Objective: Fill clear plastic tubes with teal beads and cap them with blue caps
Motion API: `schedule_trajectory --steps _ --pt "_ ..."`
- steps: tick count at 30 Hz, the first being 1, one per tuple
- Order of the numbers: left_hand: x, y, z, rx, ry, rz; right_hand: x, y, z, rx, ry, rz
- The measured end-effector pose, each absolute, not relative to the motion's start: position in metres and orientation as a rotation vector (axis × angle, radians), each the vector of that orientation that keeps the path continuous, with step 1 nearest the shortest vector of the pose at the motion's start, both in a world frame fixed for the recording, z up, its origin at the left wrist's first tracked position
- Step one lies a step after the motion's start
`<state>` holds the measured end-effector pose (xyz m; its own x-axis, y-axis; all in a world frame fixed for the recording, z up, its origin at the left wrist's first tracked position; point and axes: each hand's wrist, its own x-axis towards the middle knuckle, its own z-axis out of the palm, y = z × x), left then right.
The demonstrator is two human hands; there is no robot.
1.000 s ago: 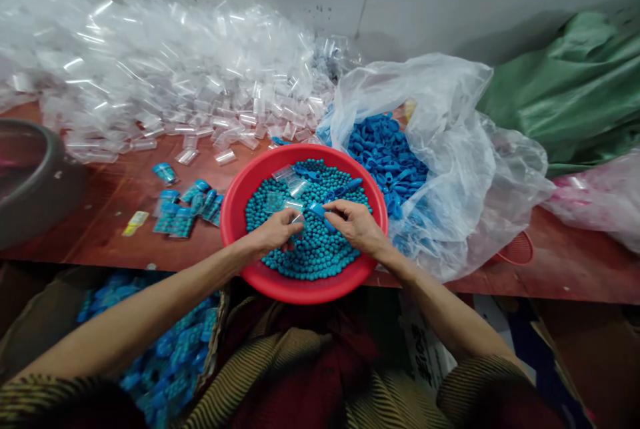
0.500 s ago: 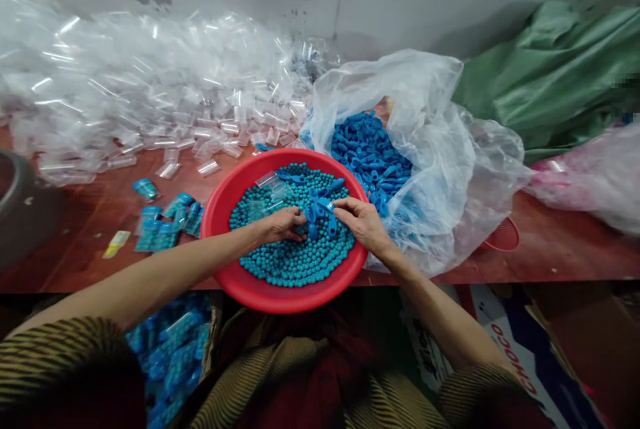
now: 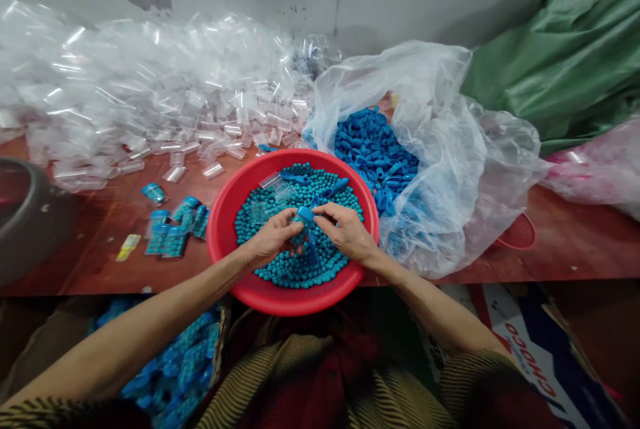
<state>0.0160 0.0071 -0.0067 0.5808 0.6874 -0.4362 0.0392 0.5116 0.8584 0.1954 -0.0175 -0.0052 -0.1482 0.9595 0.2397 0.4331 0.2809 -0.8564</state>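
Pinching a small blue-topped packet point(image 3: 305, 214), I have my left hand point(image 3: 273, 237) closed on its left side, the fingers hiding part of it. My right hand point(image 3: 349, 232) has thumb and forefinger drawn together on the right end of its blue top. The packet sits between both sets of fingertips, above the teal beads point(image 3: 300, 275) in the red basin point(image 3: 218, 222).
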Motion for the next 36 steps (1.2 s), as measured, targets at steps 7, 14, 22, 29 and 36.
schedule_trajectory --steps 7,14,22,29,36 --pt "0.011 -0.001 0.002 0.965 0.930 0.516 0.198 -0.024 -0.008 -1.315 -2.048 0.484" --pt "0.009 -0.006 0.007 0.950 0.938 0.543 0.200 -0.029 -0.006 -1.327 -2.020 0.403" --pt "0.014 -0.013 0.002 1.017 0.916 0.602 0.187 -0.030 -0.005 -1.264 -1.762 0.777" --pt "0.016 -0.016 0.005 1.029 0.935 0.599 0.193 -0.030 0.000 -1.215 -1.768 0.909" --pt "0.023 -0.023 0.008 0.966 1.020 0.658 0.196 -0.028 -0.009 -1.091 -1.818 1.060"
